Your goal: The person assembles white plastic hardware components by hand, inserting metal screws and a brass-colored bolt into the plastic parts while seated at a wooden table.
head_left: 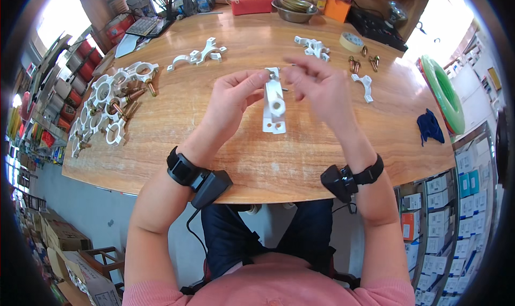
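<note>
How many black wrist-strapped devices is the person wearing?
2: a left wrist device, strapped behind the left hand, and a right wrist device, strapped behind the right hand. Both show plainly.

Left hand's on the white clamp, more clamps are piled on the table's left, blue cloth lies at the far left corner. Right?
Not quite: the head view shows the blue cloth near the right edge of the table. The rest holds: left hand on the white clamp, clamp pile on the left.
</note>
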A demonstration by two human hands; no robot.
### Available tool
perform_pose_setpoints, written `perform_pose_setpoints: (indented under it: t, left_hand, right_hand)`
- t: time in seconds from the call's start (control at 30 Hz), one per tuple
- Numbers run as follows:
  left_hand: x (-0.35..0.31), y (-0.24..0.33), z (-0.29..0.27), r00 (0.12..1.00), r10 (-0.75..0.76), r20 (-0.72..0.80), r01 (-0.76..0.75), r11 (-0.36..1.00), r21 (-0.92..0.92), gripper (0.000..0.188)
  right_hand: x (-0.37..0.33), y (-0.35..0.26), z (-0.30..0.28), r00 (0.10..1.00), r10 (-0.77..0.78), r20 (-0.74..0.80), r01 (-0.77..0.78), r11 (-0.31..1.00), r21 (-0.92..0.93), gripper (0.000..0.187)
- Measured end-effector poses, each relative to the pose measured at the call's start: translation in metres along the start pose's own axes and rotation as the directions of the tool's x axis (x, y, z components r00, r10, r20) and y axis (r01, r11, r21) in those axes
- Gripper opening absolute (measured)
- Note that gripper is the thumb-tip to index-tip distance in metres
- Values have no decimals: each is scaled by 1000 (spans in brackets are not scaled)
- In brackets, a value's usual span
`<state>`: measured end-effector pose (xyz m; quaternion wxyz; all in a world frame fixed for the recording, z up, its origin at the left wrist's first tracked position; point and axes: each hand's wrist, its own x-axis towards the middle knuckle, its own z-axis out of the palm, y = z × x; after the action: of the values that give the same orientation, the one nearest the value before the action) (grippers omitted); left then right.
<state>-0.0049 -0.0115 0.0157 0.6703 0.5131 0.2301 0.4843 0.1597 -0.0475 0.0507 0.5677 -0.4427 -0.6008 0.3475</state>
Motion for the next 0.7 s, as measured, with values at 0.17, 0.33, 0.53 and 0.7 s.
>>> perform_pose_setpoints:
  t: [0.17,0.33,0.53,0.7]
  left_hand:
    - [3,5,-2,984,-164,-66,158,984,-85,22]
    - [7,3,-8,954,-262,-146,251,964,-92,20]
    - [5,2,-6,951,-298,-81,297,955,-28,18]
    - [1,3,2,935,-333,-120,336,942,4,19]
  right_hand:
    - [20,15,-47,996,-49,-76,13,911,-412,18]
    - [22,38,-52,986,108,126,16,694,-720,19]
    - [27,67,-58,973,160,168,27,639,-769,21]
    - [28,79,-58,981,146,129,4,647,-762,20]
